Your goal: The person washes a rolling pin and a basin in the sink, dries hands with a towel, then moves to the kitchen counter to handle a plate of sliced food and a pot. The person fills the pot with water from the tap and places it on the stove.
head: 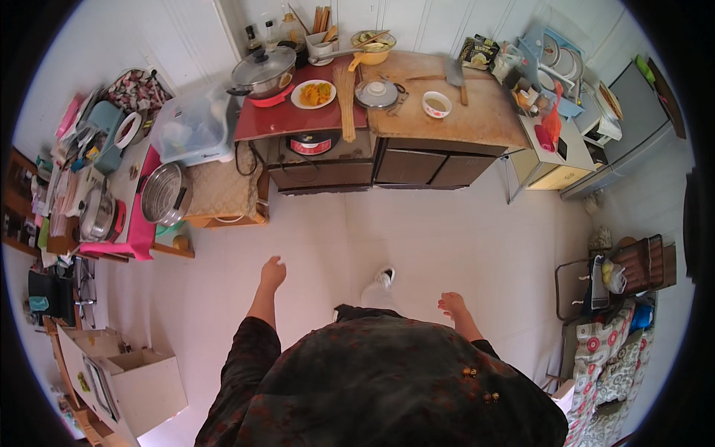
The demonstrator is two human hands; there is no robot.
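Observation:
My left hand (273, 272) hangs over the pale floor, loosely curled and holding nothing. Lower on the right, my right hand (452, 303) is also bare, its fingers slightly apart. Neither touches anything. Ahead stands a counter with a red top (262, 122) on its left and a wooden board (480, 120) on its right. On the red part are a lidded pot (263, 72), a plate of cut orange-yellow food (313, 94) and a bundle of thin stalks (345, 103). The board bears a glass lid (377, 94), scissors (399, 92), a patterned bowl (437, 104) and a cleaver (455, 75).
At the left, a table with a pink cloth (144, 234) carries a steamer pot (166, 194) near its edge. A low white cabinet (148, 391) stands behind it. To the right are a dish rack (558, 61), a grey refrigerator (637, 112), a folding chair (637, 265) and patterned cushions (603, 341).

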